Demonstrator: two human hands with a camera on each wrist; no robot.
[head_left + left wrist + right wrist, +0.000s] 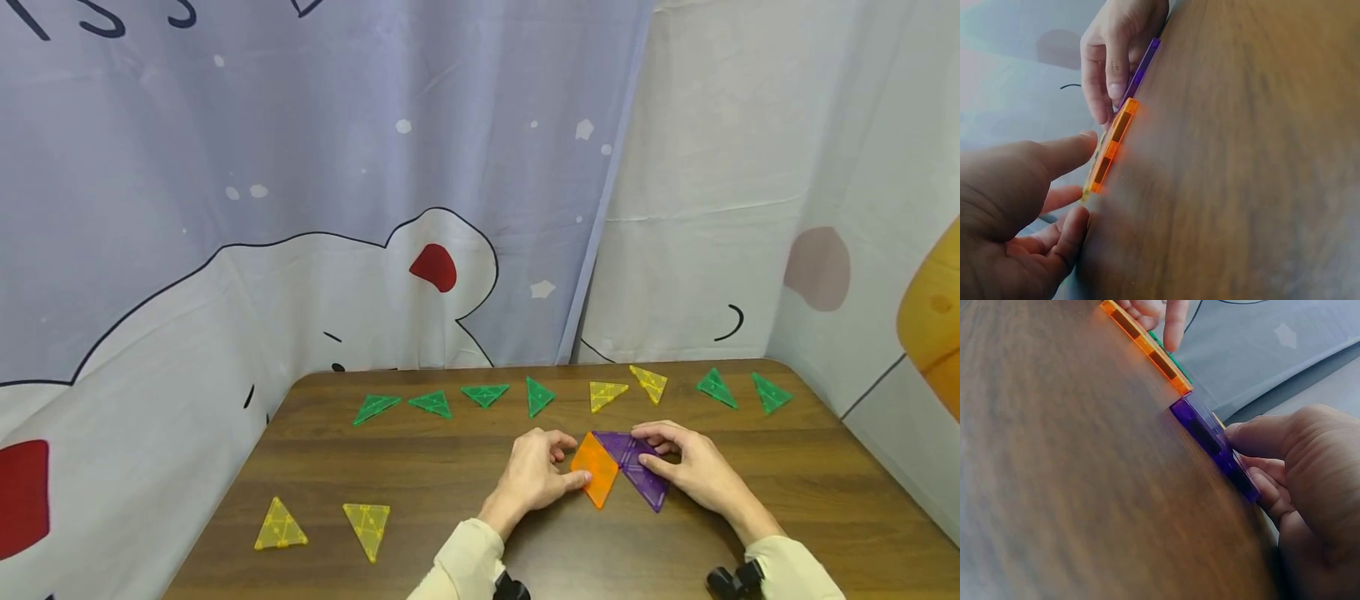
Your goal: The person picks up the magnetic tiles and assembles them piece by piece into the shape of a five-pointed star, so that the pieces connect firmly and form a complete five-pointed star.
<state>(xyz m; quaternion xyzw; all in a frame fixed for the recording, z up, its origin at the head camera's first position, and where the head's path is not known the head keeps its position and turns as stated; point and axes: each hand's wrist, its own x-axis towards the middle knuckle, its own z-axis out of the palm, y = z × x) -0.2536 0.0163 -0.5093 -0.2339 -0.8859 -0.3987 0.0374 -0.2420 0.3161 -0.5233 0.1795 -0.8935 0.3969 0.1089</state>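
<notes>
Between the two hands, flat on the table, lies an orange diamond-shaped piece (pixel 596 471) of magnetic tile, its right side against purple triangular magnetic tiles (pixel 643 482). My left hand (pixel 534 473) holds the orange piece at its left side, thumb on the near part and fingers at the far edge. On the right, my right hand (pixel 693 462) grips the purple tiles by their outer side, with thumb on top and fingertips at the far edge. In the right wrist view, the orange edge (pixel 1147 347) meets the purple edge (pixel 1213 447) at a corner.
Along the table's back lie several green triangular tiles (pixel 431 403) and two yellow ones (pixel 649 384). Two larger yellow triangles (pixel 281 527) (pixel 368 527) lie at the front left. A printed curtain (pixel 480 167) hangs behind the wooden table (pixel 420 467).
</notes>
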